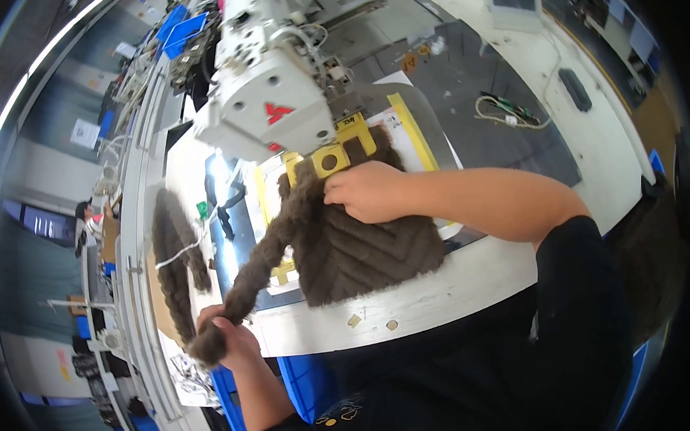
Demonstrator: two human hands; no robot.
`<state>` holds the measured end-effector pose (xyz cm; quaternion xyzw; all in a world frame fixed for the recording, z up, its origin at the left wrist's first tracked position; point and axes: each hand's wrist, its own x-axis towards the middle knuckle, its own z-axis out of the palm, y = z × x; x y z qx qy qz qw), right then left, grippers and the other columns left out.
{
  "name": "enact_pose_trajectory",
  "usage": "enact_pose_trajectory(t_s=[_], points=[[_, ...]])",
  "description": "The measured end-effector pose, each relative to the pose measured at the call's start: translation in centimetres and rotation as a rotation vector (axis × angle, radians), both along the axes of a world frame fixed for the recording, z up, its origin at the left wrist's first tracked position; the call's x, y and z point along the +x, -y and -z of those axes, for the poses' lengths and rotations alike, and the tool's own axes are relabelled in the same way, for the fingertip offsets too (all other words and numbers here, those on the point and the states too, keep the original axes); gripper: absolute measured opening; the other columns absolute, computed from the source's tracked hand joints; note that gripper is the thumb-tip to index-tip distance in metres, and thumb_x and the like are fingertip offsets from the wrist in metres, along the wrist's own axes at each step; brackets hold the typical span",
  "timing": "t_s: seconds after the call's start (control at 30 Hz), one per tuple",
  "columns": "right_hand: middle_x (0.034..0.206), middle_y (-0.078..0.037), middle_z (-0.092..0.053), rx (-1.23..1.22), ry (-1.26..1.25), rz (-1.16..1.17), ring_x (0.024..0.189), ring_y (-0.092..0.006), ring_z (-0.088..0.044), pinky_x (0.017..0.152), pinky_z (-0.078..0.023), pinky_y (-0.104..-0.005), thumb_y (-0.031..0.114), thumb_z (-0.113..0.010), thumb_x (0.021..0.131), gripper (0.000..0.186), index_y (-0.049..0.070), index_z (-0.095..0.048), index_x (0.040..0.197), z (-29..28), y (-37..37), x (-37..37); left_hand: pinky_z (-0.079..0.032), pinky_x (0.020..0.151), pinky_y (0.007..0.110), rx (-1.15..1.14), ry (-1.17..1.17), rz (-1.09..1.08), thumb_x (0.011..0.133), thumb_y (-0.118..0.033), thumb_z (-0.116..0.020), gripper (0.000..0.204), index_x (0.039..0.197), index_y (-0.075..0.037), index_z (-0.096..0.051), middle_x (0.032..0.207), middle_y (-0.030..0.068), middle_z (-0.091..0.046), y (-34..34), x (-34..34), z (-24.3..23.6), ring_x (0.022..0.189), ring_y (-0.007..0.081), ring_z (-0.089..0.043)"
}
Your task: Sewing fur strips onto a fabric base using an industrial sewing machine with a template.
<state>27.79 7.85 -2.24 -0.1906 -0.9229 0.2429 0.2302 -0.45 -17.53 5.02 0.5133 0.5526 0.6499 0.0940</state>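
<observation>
My left hand (239, 344) is closed around the lower end of a long brown furry strip (263, 259). The strip slants up from there to the yellow clamp plate (330, 162) under the white sewing machine head (264, 79). My right hand (371, 192) has its fingers curled together on the brown fur just below that plate, where the strip meets a quilted brown panel (367, 257). Its fingertips press at the seam of the two. Chevron stitch lines run across the panel, which lies flat. What lies beneath my right palm is hidden.
More furry strips (177, 255), tied with white cord, lie at the left. A paper sheet with yellow tape (415, 130) sits under the panel. A looped cable (511, 117) and a dark oblong object (575, 89) rest at the right. Blue bins (307, 381) stand below the table edge.
</observation>
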Motion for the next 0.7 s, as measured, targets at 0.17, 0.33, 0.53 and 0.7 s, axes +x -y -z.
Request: enact_pose_trajectory(t_s=[0.17, 0.33, 0.53, 0.7], points=[[0.108, -0.012, -0.07, -0.262, 0.119, -0.058, 0.099, -0.0332, -0.068, 0.087, -0.055, -0.0449, 0.014, -0.06, 0.087, 0.029, 0.007, -0.072, 0.113, -2.7, 2.2, 0.5, -0.043, 0.104, 0.034, 0.061, 0.438, -0.316, 0.103, -0.023, -0.066, 0.018, 0.11, -0.007, -0.061, 0.107, 0.0018, -0.059, 0.6, 2.0, -0.9, 0.108, 0.0167, -0.056], [0.082, -0.008, -0.067, -1.308, 0.03, -0.106, 0.058, -0.0125, -0.059, 0.046, -0.046, -0.0278, 0.055, -0.06, 0.1, 0.057, -0.002, -0.07, 0.104, -4.2, 5.4, -2.6, -0.048, 0.079, 0.031, -0.053, -0.17, -0.341, 0.092, -0.024, -0.071, 0.028, 0.102, 0.001, -0.062, 0.096, 0.0102, -0.063, 3.3, 4.1, -1.4, 0.085, 0.0181, -0.06], [0.068, -0.007, -0.062, -1.713, -0.139, -0.144, 0.046, -0.012, -0.05, 0.041, -0.038, -0.0264, 0.051, -0.06, 0.102, 0.051, 0.004, -0.066, 0.083, -4.6, 10.7, -3.5, -0.056, 0.067, 0.035, -0.053, -0.576, 0.23, 0.064, -0.002, -0.08, 0.039, 0.102, -0.003, -0.074, 0.075, 0.0122, -0.065, 3.8, 8.0, -2.9, 0.066, 0.0303, -0.065], [0.065, -0.004, -0.059, -1.832, -0.243, -0.066, 0.045, -0.012, -0.048, 0.042, -0.033, -0.0276, 0.039, -0.063, 0.103, 0.038, 0.006, -0.065, 0.084, -3.5, 13.2, -2.7, -0.051, 0.058, 0.032, -0.184, -0.573, 0.69, 0.063, -0.03, -0.091, 0.055, 0.108, -0.004, -0.075, 0.072, 0.007, -0.061, 2.0, 8.0, -2.5, 0.059, 0.0258, -0.063]])
